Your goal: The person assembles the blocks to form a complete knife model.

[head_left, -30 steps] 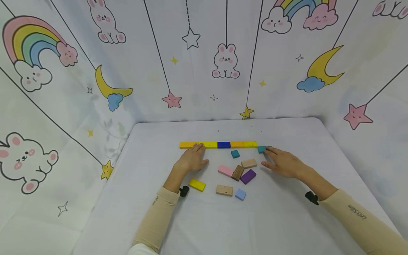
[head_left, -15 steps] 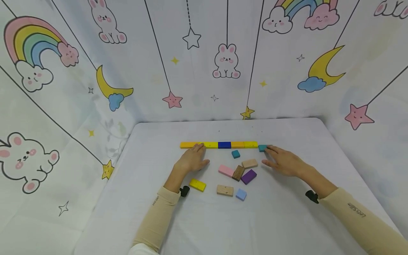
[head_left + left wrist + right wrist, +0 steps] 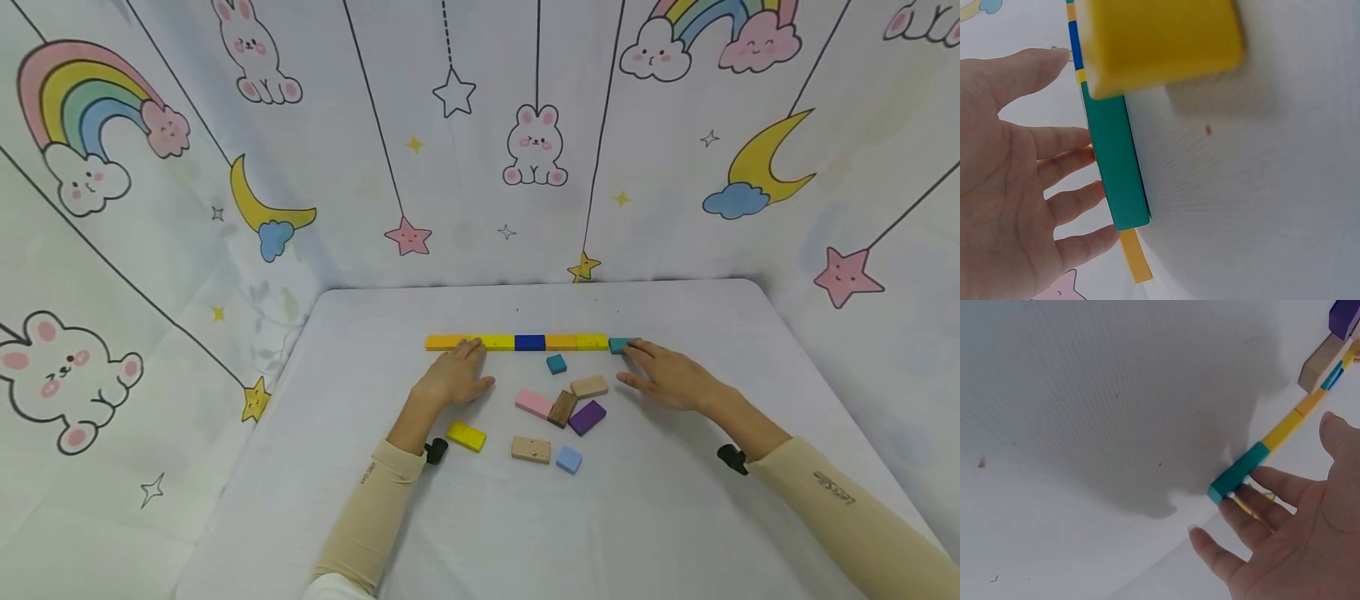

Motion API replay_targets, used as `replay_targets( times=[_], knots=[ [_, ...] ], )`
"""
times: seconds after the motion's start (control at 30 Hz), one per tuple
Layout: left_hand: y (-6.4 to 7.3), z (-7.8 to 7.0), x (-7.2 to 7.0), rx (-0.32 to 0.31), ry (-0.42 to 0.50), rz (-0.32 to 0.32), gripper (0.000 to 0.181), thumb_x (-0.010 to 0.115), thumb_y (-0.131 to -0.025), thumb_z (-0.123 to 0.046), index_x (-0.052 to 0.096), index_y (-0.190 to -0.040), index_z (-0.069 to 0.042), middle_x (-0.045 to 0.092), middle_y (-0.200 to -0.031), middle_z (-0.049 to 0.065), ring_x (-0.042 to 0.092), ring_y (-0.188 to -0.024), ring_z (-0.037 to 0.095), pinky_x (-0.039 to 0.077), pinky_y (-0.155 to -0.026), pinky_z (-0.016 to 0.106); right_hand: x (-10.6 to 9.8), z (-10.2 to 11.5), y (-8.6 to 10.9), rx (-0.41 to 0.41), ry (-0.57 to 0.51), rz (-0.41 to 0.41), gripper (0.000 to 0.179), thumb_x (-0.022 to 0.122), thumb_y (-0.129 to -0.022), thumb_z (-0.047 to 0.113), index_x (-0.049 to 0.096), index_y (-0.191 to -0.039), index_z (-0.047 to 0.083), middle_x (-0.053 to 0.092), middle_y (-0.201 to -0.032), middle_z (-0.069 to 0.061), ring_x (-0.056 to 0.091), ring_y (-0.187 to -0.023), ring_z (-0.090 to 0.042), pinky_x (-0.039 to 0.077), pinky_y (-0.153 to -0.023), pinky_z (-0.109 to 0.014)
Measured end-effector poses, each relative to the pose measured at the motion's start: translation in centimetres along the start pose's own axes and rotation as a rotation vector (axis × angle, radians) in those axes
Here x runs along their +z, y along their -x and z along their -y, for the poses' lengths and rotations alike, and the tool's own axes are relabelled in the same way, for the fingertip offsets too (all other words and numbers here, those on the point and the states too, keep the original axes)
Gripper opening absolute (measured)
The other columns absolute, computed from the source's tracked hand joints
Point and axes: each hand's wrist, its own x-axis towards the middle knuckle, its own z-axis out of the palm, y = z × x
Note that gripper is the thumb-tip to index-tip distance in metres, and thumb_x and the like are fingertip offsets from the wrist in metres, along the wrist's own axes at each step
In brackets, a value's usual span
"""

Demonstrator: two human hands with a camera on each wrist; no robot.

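Note:
A row of coloured blocks lies along the back of the table, with yellow (image 3: 498, 342), blue (image 3: 529, 342) and orange (image 3: 561, 342) among them. My left hand (image 3: 452, 375) rests near its left part with fingers spread. In the left wrist view those fingertips touch a teal block (image 3: 1116, 169), which the head view hides; whether it lies in the row or before it, I cannot tell. At the right end, straight fingers of my right hand (image 3: 672, 375) touch another teal block (image 3: 618, 345). That block stands against or very close to the end yellow block (image 3: 1283, 429).
Loose blocks lie in front of the row: small teal (image 3: 557, 364), tan (image 3: 589, 387), pink (image 3: 533, 403), brown (image 3: 562, 409) and purple (image 3: 587, 417). Nearer me are yellow (image 3: 467, 436), tan (image 3: 531, 450) and light blue (image 3: 568, 459) ones. A patterned cloth (image 3: 480, 200) hangs behind the table.
My right hand has moved slightly away from me, bringing the teal block at the right end into line with the row. The left hand stays in place.

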Motion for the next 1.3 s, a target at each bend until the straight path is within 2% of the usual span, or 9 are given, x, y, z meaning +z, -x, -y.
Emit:
replay_targets(
  times=[0.57,1.07,1.3],
  knots=[
    [0.07,-0.13,-0.13,-0.009,-0.008,0.006,0.073,0.056,-0.107,-0.048,0.034,-0.163,-0.006,0.025,-0.172,0.012,0.021,-0.159,0.032,0.022,-0.129,0.048,-0.46,0.19,-0.54,-0.016,0.015,-0.009,0.068,0.054,-0.109,0.043,0.043,-0.153,-0.008,0.040,-0.157,-0.033,0.043,-0.142,-0.053,0.039,-0.115,-0.065],
    [-0.06,-0.04,0.03,-0.013,-0.017,0.002,0.073,0.056,-0.106,-0.048,0.036,-0.162,-0.007,0.026,-0.172,0.011,0.022,-0.159,0.031,0.023,-0.129,0.048,-0.60,0.14,-0.68,-0.020,-0.028,0.000,0.068,0.054,-0.110,0.041,0.042,-0.154,-0.008,0.038,-0.158,-0.034,0.040,-0.144,-0.052,0.038,-0.116,-0.065],
    [-0.19,-0.01,0.21,-0.009,-0.022,0.006,0.073,0.055,-0.107,-0.048,0.034,-0.163,-0.007,0.025,-0.172,0.011,0.021,-0.159,0.031,0.022,-0.130,0.047,0.08,0.33,-0.28,-0.045,-0.052,-0.054,0.066,0.056,-0.108,0.044,0.047,-0.153,-0.005,0.040,-0.159,-0.030,0.044,-0.142,-0.051,0.040,-0.114,-0.065]
  ],
)
